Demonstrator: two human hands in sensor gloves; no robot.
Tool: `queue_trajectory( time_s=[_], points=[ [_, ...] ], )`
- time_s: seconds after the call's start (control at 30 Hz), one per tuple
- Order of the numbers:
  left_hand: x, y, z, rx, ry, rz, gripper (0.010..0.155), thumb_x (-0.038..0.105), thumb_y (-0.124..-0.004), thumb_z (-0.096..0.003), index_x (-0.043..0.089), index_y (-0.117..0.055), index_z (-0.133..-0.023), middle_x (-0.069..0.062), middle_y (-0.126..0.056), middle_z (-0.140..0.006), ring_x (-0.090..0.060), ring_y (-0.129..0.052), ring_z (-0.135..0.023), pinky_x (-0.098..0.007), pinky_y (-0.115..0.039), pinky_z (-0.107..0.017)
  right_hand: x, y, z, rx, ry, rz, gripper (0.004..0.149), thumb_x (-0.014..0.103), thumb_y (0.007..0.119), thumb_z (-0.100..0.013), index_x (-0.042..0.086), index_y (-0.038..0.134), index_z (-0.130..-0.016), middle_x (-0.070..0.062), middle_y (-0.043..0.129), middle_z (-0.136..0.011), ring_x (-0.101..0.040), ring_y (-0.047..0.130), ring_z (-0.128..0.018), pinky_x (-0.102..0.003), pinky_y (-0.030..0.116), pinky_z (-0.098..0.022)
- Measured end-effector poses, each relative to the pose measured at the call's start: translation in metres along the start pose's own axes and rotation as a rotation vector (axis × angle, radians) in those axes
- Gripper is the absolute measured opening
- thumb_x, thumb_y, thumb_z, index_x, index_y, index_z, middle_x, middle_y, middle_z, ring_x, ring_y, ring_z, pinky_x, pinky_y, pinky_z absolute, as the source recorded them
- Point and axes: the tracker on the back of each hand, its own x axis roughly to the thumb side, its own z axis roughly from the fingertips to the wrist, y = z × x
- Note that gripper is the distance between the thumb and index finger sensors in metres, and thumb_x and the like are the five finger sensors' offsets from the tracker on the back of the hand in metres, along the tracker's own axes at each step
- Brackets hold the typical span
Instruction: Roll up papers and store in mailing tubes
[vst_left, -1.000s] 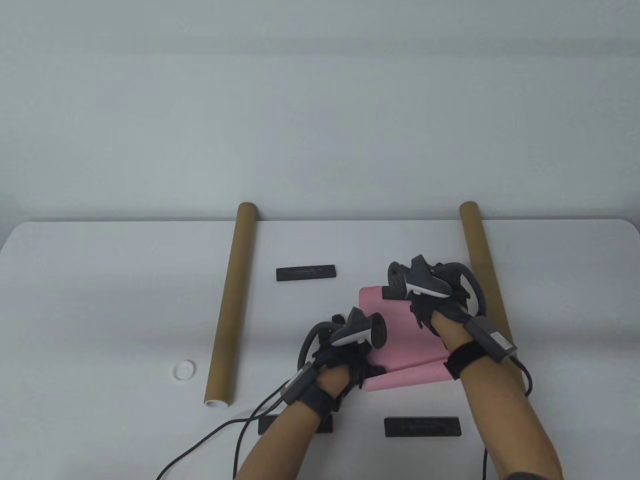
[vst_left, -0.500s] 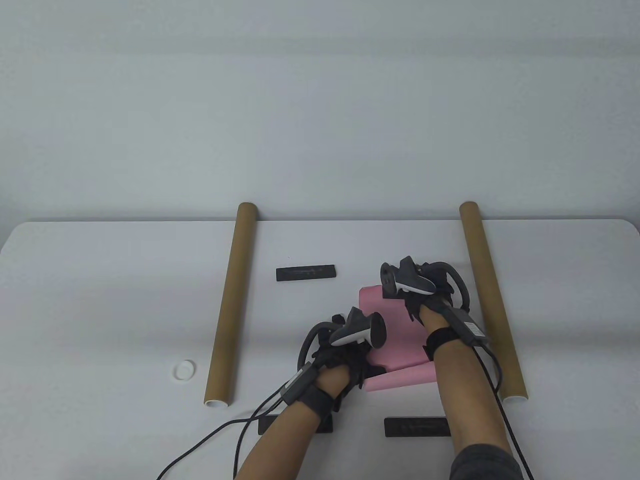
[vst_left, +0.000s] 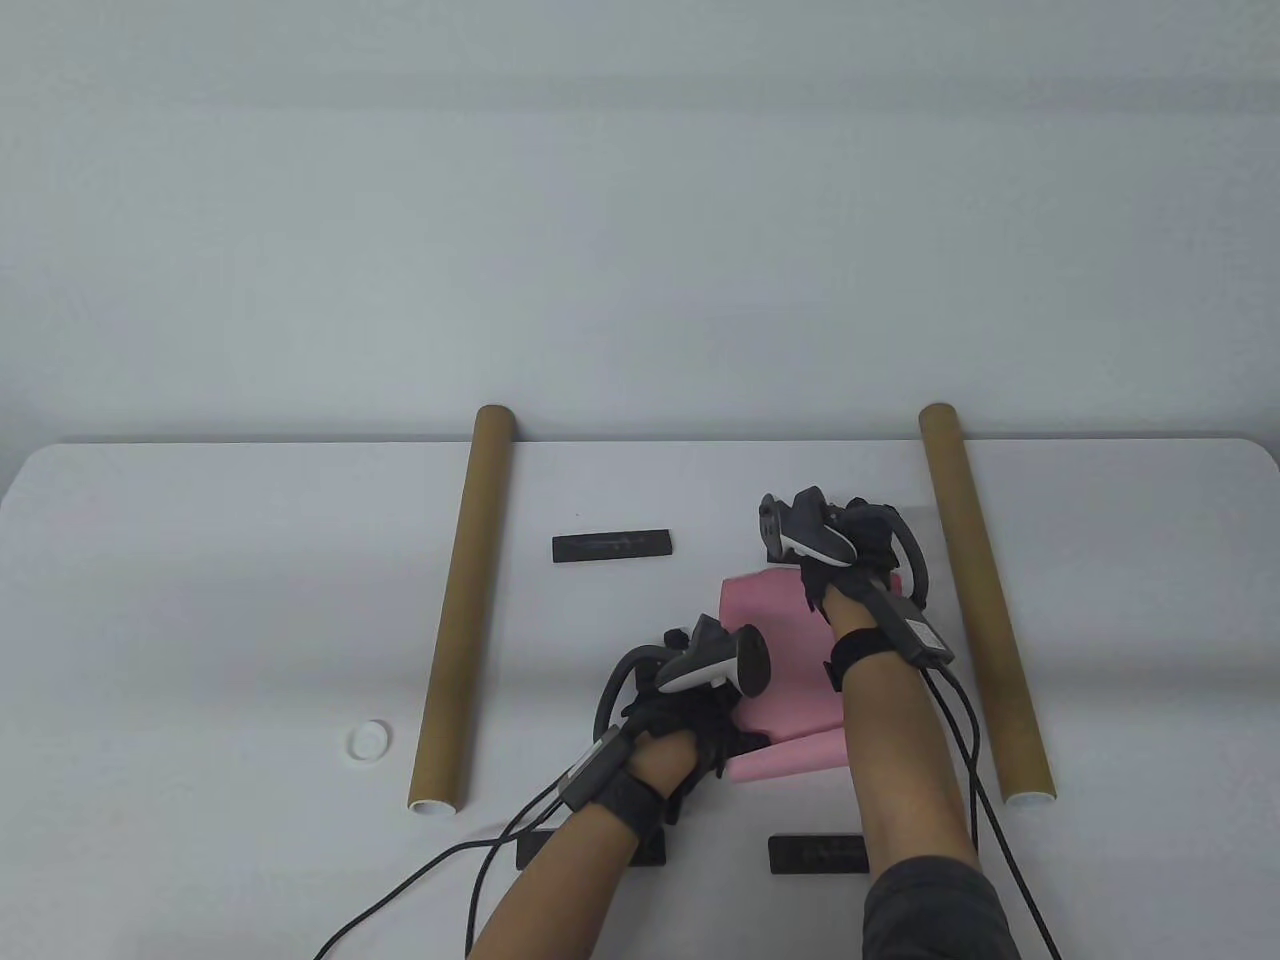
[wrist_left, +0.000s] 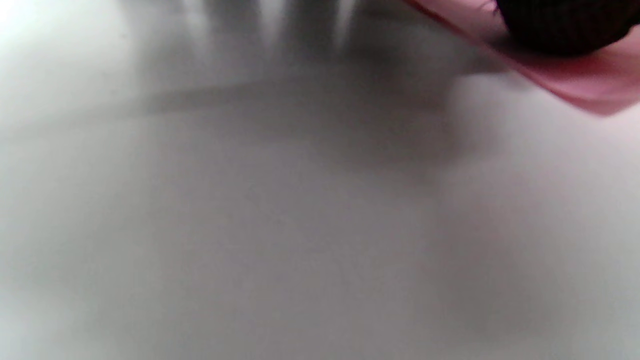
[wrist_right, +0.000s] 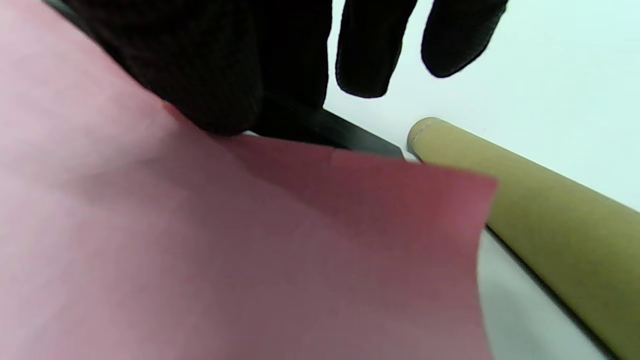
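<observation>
- Two brown mailing tubes lie on the white tabletop (vst_left: 200, 600), running from 12 toward 6 o'clock: the left tube (vst_left: 462, 610) at 9 o'clock of the hands, the right tube (vst_left: 984, 600) at 3 o'clock, just beside the right forearm.
- One small white cap (vst_left: 369, 741) lies at 9 o'clock of the left tube's near end, apart from it.
- Three black bars lie flat: the far bar (vst_left: 612, 546) at 11 o'clock of the paper, the near-left bar (vst_left: 590, 850) partly under the left forearm, and the near-right bar (vst_left: 815, 854) partly under the right forearm.
- One pink paper (vst_left: 775, 650) lies between the tubes; its near edge is curled into a partial roll at 6 o'clock.
- Left hand (vst_left: 685, 715): it rests at the left end of the roll. Its fingers are hidden beneath the hand in the table view, and the left wrist view is too blurred, so I cannot tell whether it grips the paper or only presses on it.
- Right hand (vst_left: 850, 555): it sits at the paper's far right corner. In the right wrist view the thumb (wrist_right: 200, 75) comes down on the pink sheet in a pinch and the corner is lifted off the tabletop, while two other fingers (wrist_right: 370, 55) hang loose above the right tube's far end.
</observation>
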Motion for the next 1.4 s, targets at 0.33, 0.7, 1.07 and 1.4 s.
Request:
queue_trajectory(
  time_s=[0.33, 0.7, 1.07, 1.4],
  points=[
    [-0.001, -0.001, 0.000, 0.002, 0.001, 0.011, 0.093, 0.077, -0.062, -0.0296, 0.047, -0.016, -0.105, 0.005, -0.010, -0.116, -0.044, -0.016, -0.108, -0.067, -0.035, -0.074, 0.004, 0.007, -0.004, 0.073, 0.004, -0.012, 0.061, 0.035, 0.089, -0.048, 0.033, 0.068, -0.105, 0.006, 0.075, -0.109, -0.037, 0.069, -0.108, -0.064, 0.060, -0.078],
    [-0.001, 0.000, 0.000, -0.008, 0.004, 0.006, 0.094, 0.077, -0.063, -0.0296, 0.047, -0.016, -0.105, 0.005, -0.010, -0.116, -0.045, -0.017, -0.107, -0.065, -0.035, -0.076, -0.044, -0.050, 0.063, -0.058, -0.200, -0.015, 0.063, 0.035, 0.091, -0.046, 0.022, 0.070, -0.104, -0.005, 0.078, -0.105, -0.041, 0.076, -0.101, -0.065, 0.065, -0.071],
    [-0.002, 0.002, -0.001, -0.008, 0.002, -0.002, 0.094, 0.077, -0.066, -0.0295, 0.047, -0.017, -0.105, 0.005, -0.012, -0.116, -0.044, -0.019, -0.108, -0.062, -0.037, -0.077, -0.060, -0.009, 0.216, -0.023, -0.485, -0.105, 0.079, 0.060, 0.088, -0.042, 0.018, 0.070, -0.106, -0.009, 0.074, -0.107, -0.047, 0.067, -0.104, -0.069, 0.062, -0.071],
    [-0.002, 0.008, 0.000, 0.024, 0.007, -0.025, 0.096, 0.076, -0.071, -0.0283, 0.045, -0.025, -0.106, 0.003, -0.021, -0.117, -0.043, -0.030, -0.110, -0.059, -0.043, -0.078, -0.067, 0.036, 0.208, -0.039, -0.421, -0.176, 0.048, 0.042, 0.098, -0.040, 0.021, 0.086, -0.082, -0.007, 0.088, -0.089, -0.041, 0.077, -0.096, -0.066, 0.065, -0.070]
  ],
)
